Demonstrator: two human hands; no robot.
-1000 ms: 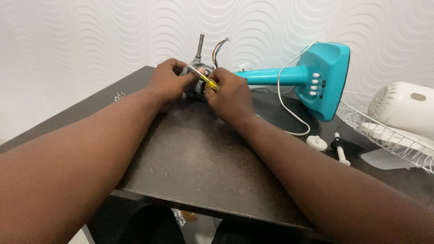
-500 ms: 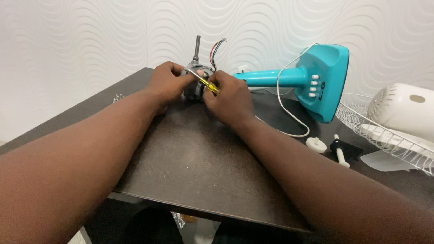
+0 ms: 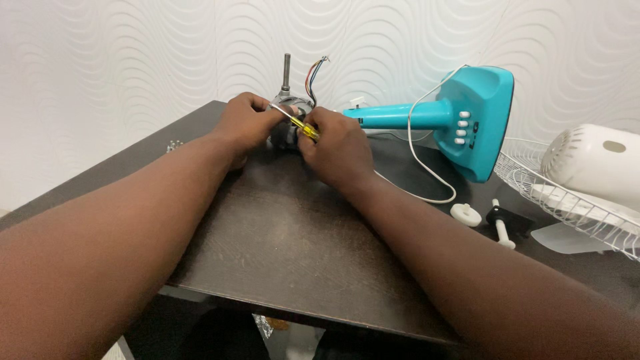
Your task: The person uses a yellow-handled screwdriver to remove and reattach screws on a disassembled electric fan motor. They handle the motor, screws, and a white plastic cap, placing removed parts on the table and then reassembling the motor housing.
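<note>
a: where's the motor sitting?

b: i see the fan motor [image 3: 288, 123] near the far edge of the dark table [image 3: 280, 247], toward its far left corner, upright, with a metal shaft [image 3: 286, 72] sticking up and coloured wires [image 3: 315, 75] fanning off its right side.

a: and the hands?

b: my left hand [image 3: 245, 124] is wrapped around the motor's left side, fingers curled onto it. my right hand [image 3: 335, 148] is closed around a screwdriver [image 3: 298, 125] with a yellow handle; its thin blade angles up and left onto the top of the motor, just by the left fingers.

a: what's around it?

b: just right of the motor, a teal fan stand [image 3: 453, 120] lies on its side, neck pointing at the motor, with white buttons on the base. a white cord [image 3: 420, 167] loops from it across the surface behind my right wrist. nearer the right edge there's a small white knob [image 3: 465, 214] and a black piece with a white pin [image 3: 507, 223]. at the far right, a white wire grille [image 3: 567, 200] holds a white housing [image 3: 597, 163]. a few small bits [image 3: 175, 145] lie by the left edge; i can't tell what they are.
</note>
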